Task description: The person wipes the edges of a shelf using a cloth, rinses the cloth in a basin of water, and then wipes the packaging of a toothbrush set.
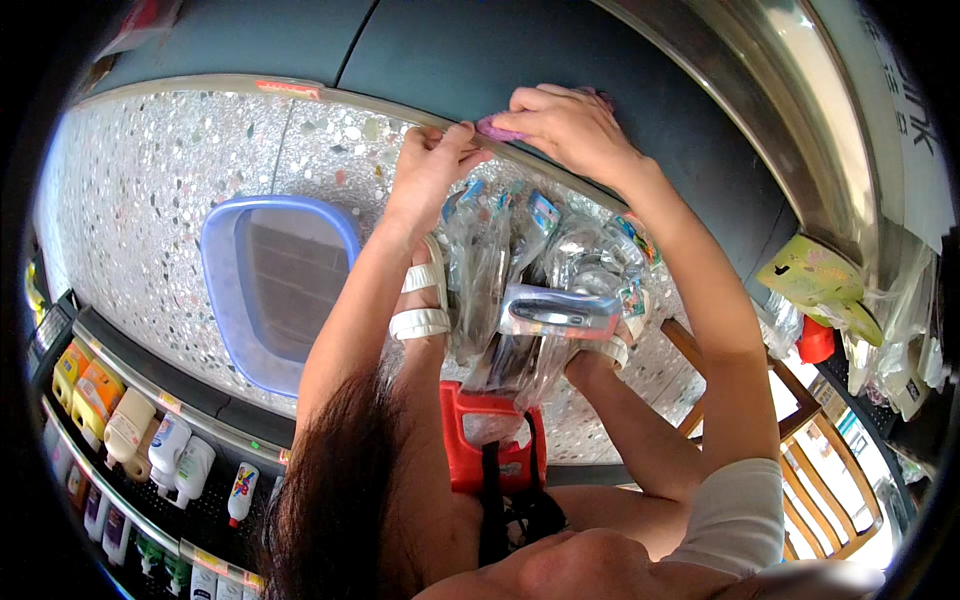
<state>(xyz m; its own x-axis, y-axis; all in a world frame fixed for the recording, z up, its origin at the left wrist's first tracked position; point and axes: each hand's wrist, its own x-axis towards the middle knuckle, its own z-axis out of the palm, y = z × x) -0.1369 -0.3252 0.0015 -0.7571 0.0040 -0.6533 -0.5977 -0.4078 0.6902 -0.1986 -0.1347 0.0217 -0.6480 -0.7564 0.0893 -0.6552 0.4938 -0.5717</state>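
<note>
Under my right hand a purple cloth is bunched against the dark shelf panel, close to its front edge. My left hand is at the pale edge strip, thumb and fingers pinched together on or beside it; whether they grip the strip is hard to tell. Below my hands, clear plastic packages lie heaped on the speckled floor between my feet, with a boxed item on top. A blue plastic basin holding greyish water stands left of my left forearm.
A red plastic stool is beneath me. Store shelves with bottles curve along the lower left. At the right are a wooden chair, a green printed visor-like item and hanging clear packages.
</note>
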